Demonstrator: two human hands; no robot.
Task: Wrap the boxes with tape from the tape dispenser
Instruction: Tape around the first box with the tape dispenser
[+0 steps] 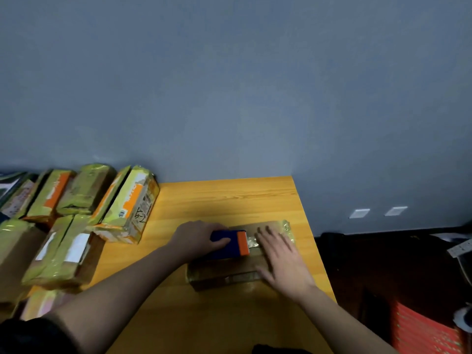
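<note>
Now left grip (198, 237) clutches blue-orange tape dispenser (229, 244) on box (229, 275); right grip (279, 254) flat, pressing box; labels unreadable.

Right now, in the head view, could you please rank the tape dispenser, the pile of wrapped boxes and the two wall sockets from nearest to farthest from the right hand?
1. Tape dispenser: just left of the right hand, on the same box.
2. Wall sockets: on the wall, up and to the right.
3. Pile of wrapped boxes: far left of the table.
</note>
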